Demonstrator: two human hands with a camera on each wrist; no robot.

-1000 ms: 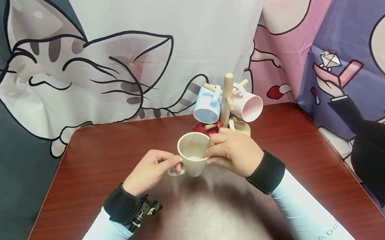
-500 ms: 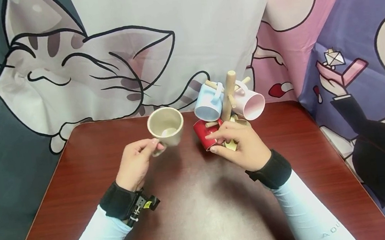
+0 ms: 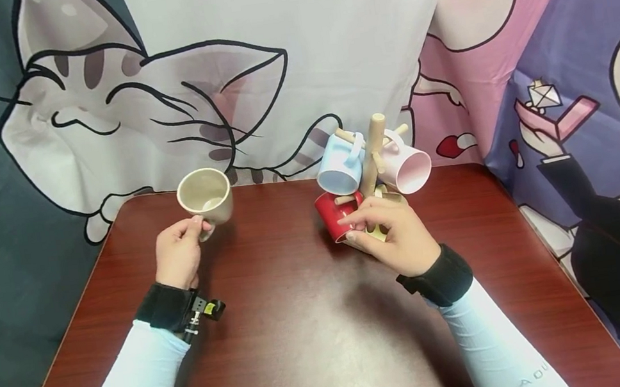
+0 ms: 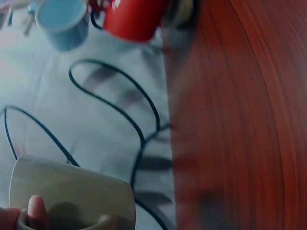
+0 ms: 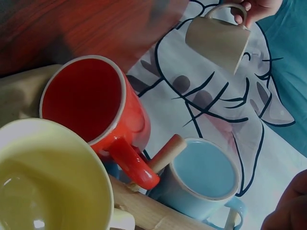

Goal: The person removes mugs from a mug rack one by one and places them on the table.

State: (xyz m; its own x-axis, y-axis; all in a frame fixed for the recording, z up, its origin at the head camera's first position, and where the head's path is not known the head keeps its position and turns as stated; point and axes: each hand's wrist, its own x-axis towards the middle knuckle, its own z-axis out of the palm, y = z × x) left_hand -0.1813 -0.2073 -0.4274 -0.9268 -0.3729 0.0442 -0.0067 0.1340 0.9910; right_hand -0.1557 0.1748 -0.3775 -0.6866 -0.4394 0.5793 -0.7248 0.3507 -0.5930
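My left hand (image 3: 178,255) pinches the handle of a beige mug (image 3: 220,209), held above the table's back left part with its mouth tilted up toward me. The left wrist view shows fingers (image 4: 37,211) at the handle. My right hand (image 3: 390,235) hovers in front of a wooden mug tree (image 3: 377,133), thumb and fingers apart, holding nothing. Beside its fingertips a red mug (image 3: 329,215) hangs by its handle on a peg (image 5: 168,152). A yellow mug (image 5: 103,184) is mostly hidden behind the right hand in the head view.
A light blue mug (image 3: 337,174) and a pink mug (image 3: 413,169) hang on the tree's upper pegs. The brown table (image 3: 280,326) ends at a printed cloth (image 3: 252,97) behind the tree. Another printed cloth (image 3: 582,237) borders the right side.
The right hand has let go of the beige mug's rim and moved slightly right. My left hand has carried the mug left and away from the tree. The red mug has come into view.
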